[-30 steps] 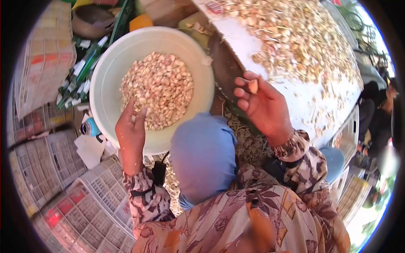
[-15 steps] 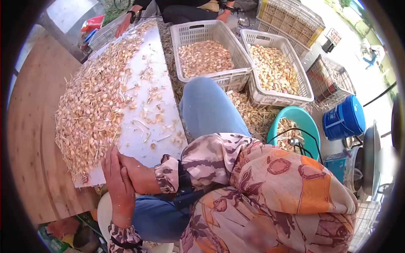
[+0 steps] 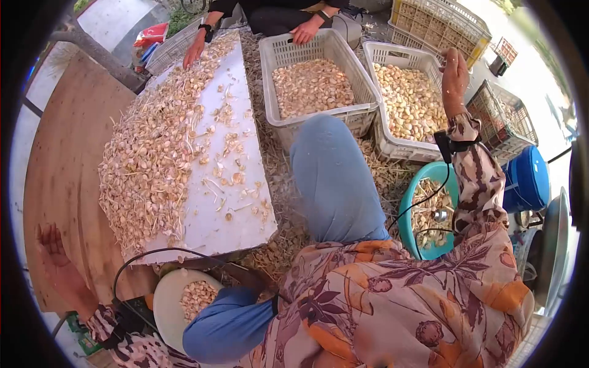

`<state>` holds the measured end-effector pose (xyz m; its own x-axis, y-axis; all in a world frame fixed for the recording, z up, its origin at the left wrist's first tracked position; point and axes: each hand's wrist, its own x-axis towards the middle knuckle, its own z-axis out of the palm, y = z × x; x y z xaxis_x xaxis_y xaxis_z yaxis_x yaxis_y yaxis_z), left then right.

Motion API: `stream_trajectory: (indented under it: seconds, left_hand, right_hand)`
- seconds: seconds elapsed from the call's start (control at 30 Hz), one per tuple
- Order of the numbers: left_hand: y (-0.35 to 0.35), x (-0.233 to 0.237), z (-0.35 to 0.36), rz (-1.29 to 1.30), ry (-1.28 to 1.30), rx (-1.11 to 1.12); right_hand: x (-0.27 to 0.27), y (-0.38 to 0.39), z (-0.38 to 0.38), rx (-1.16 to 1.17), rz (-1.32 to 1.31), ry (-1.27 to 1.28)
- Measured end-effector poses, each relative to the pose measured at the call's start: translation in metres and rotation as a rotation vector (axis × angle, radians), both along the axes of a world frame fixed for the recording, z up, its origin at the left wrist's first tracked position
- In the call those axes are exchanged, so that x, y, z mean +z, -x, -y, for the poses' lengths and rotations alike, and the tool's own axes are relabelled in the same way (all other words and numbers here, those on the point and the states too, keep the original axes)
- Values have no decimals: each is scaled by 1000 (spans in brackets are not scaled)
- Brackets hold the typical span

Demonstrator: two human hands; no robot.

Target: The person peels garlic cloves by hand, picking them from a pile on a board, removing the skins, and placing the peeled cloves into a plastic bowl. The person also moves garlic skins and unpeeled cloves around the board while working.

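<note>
My left hand is at the far left over the wooden board, fingers stretched out and holding nothing. On the opposite side my right hand is raised by the right rim of a crate of pale garlic cloves. Its fingers point upward, seen edge-on, with nothing visible in them. Between the two hands, a heap of garlic cloves covers the left part of a white board, with loose skins and stalks scattered on the rest. A pale bowl with some cloves sits by my bent knee.
Another crate holds reddish, unpeeled-looking cloves. A teal basin with scraps, a blue bucket and stacked crates stand to the right. Across the board, a co-worker's hand touches the heap; their other hand rests at the crate rim.
My hands were together at the heap's near edge and have swung wide apart, left hand leftward, right hand up and right. The pale bowl shows more. The co-worker's hand has moved onto the crate rim.
</note>
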<state>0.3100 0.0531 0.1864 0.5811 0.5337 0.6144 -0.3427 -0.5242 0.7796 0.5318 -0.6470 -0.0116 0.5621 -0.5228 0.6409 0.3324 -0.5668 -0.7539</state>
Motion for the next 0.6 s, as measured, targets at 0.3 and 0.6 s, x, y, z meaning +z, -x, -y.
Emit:
stream_trajectory:
  seconds: [0.3, 0.6]
  left_hand:
    - [45, -129, 132, -373, 252, -170]
    - [104, -22, 182, 447, -392, -496]
  right_hand:
    - [53, -1, -218, 1279, -101, -300]
    - [191, 64, -352, 2293, 377, 60]
